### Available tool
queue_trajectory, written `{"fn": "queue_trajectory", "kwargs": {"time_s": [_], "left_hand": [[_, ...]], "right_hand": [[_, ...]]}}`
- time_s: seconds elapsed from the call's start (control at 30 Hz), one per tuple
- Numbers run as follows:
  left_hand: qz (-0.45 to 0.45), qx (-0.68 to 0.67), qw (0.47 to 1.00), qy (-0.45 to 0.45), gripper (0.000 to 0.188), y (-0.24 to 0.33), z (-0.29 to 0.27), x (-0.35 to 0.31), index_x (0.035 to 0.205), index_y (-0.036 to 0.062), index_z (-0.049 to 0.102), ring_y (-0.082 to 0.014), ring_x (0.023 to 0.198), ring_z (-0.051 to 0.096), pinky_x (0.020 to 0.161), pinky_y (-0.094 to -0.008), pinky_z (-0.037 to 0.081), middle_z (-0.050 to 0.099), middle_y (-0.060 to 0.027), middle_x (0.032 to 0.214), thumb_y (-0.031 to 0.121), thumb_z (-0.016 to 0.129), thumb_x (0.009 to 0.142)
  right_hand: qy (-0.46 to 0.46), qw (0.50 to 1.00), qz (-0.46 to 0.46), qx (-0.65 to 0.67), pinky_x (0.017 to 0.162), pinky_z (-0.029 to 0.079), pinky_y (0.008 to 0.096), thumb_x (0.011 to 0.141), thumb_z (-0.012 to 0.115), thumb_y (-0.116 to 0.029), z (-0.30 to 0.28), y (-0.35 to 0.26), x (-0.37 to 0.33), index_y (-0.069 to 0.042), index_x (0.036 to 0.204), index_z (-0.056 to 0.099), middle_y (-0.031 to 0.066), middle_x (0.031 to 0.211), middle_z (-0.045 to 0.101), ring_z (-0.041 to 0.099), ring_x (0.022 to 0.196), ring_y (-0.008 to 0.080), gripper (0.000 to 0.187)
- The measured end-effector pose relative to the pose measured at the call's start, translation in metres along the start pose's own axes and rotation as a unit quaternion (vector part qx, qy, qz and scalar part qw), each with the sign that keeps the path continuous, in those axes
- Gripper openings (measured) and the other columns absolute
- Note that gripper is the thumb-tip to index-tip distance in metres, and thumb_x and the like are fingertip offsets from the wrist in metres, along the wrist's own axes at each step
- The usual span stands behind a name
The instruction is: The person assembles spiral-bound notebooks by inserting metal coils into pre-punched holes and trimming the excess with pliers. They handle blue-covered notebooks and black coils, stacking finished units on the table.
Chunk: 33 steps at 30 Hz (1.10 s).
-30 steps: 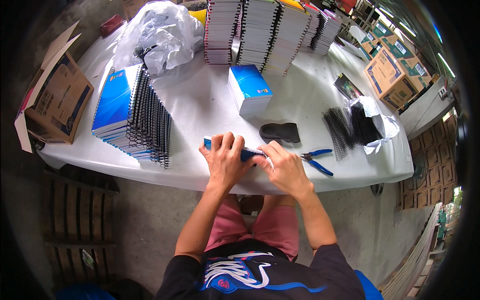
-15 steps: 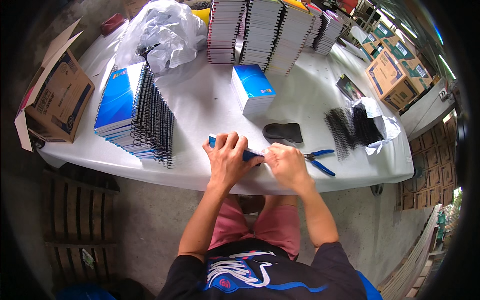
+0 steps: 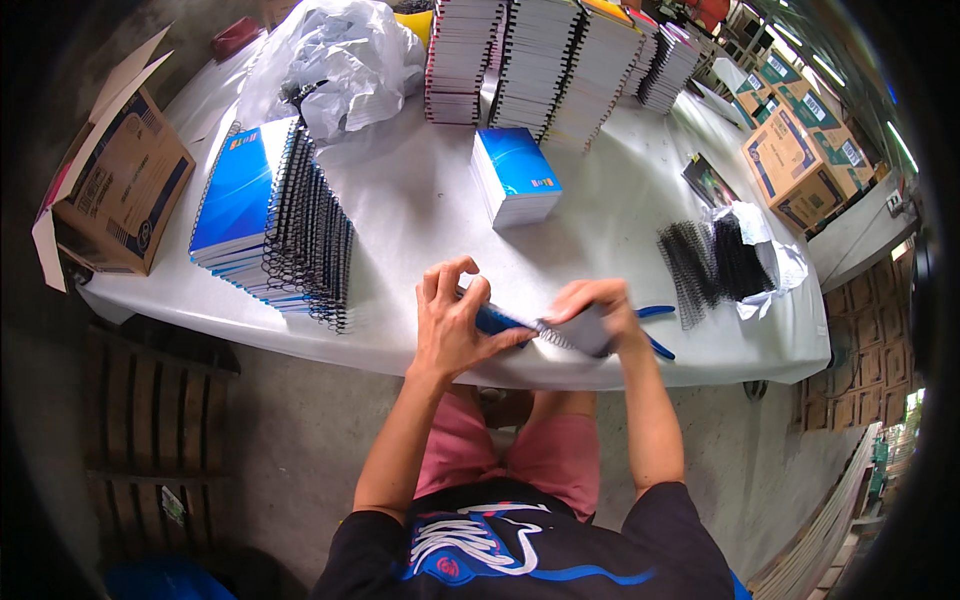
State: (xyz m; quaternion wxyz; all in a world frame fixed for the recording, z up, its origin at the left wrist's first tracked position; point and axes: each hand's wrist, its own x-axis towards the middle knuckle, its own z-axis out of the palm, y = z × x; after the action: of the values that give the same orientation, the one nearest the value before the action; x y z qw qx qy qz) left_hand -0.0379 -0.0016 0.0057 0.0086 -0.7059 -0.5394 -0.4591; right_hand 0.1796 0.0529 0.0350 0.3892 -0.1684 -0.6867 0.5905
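Observation:
Near the table's front edge my left hand (image 3: 447, 322) grips a small blue-covered notebook (image 3: 493, 321), held on edge and partly hidden by the fingers. A spiral coil (image 3: 553, 336) sticks out of the notebook's right end. My right hand (image 3: 608, 298) is closed on a dark flat pad (image 3: 588, 333), rounded like a shoe insole and smeared by motion. The pad is against or just beside the coil; I cannot tell which. Partly behind the right hand lie pliers with blue handles (image 3: 657, 311).
Left stands a stack of coil-bound blue notebooks (image 3: 235, 205), beside an open carton (image 3: 125, 190). A pile of blue-topped, unbound pads (image 3: 517, 175) is ahead. Black coils (image 3: 715, 260) lie at right. Taller book stacks (image 3: 540, 70) and a plastic bag (image 3: 340, 70) are behind.
My right hand has left the notebook's end and picked the dark pad up off the table, bringing it to the coil. My left hand still holds the notebook.

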Motion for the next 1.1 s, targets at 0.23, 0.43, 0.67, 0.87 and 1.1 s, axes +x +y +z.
{"fn": "queue_trajectory", "kwargs": {"time_s": [0.23, 0.43, 0.67, 0.87, 1.1], "left_hand": [[-0.001, -0.019, 1.0, -0.015, 0.056, -0.001, -0.001, -0.001, 0.073, 0.006, 0.054, -0.0276, 0.098, 0.04, 0.082, -0.042, 0.037, 0.046, -0.0089, 0.109, 0.05, 0.081, 0.05], [-0.007, -0.036, 0.999, -0.027, 0.062, -0.001, -0.001, 0.001, 0.068, 0.0048, 0.053, -0.0306, 0.101, 0.04, 0.08, -0.0413, 0.04, 0.045, -0.0123, 0.111, 0.05, 0.086, 0.042], [-0.013, -0.054, 0.998, 0.004, 0.057, -0.004, 0.002, 0.006, 0.077, 0.0089, 0.055, -0.0322, 0.104, 0.039, 0.081, -0.0423, 0.041, 0.036, -0.0141, 0.122, 0.044, 0.087, 0.046], [-0.029, -0.152, 0.987, 0.04, 0.079, -0.014, 0.011, 0.001, 0.091, 0.0074, 0.048, -0.0321, 0.109, 0.036, 0.077, -0.0382, 0.043, 0.032, -0.0138, 0.12, 0.045, 0.091, 0.037], [-0.091, -0.291, 0.952, 0.029, 0.095, -0.024, 0.024, -0.001, 0.096, 0.0069, 0.03, -0.0168, 0.075, 0.041, 0.069, -0.0295, 0.042, 0.04, -0.0077, 0.096, 0.04, 0.093, 0.034]], "right_hand": [[0.025, 0.999, -0.009, -0.031, 0.065, 0.046, 0.0252, 0.063, 0.058, 0.011, 0.018, -0.012, 0.007, -0.002, 0.079, 0.07, 0.0067, 0.074, 0.064, 0.06, 0.07, 0.013, 0.024], [0.062, 0.988, 0.01, -0.141, 0.063, 0.047, 0.0263, 0.059, 0.063, 0.013, 0.017, -0.008, 0.015, 0.0, 0.081, 0.069, 0.0062, 0.077, 0.065, 0.061, 0.068, 0.016, 0.026], [0.149, 0.983, 0.076, -0.074, 0.059, 0.046, 0.026, 0.063, 0.061, 0.012, 0.016, 0.006, 0.013, -0.005, 0.086, 0.071, 0.0075, 0.073, 0.064, 0.06, 0.065, 0.0136, 0.03], [0.172, 0.93, 0.085, -0.312, 0.062, 0.048, 0.0262, 0.063, 0.064, 0.01, 0.024, 0.014, 0.019, -0.003, 0.085, 0.071, 0.0078, 0.076, 0.065, 0.061, 0.068, 0.0123, 0.027], [0.159, 0.92, 0.066, -0.352, 0.057, 0.044, 0.027, 0.065, 0.062, 0.005, 0.022, 0.01, 0.037, -0.004, 0.083, 0.071, 0.0088, 0.07, 0.06, 0.059, 0.064, 0.017, 0.022]]}}
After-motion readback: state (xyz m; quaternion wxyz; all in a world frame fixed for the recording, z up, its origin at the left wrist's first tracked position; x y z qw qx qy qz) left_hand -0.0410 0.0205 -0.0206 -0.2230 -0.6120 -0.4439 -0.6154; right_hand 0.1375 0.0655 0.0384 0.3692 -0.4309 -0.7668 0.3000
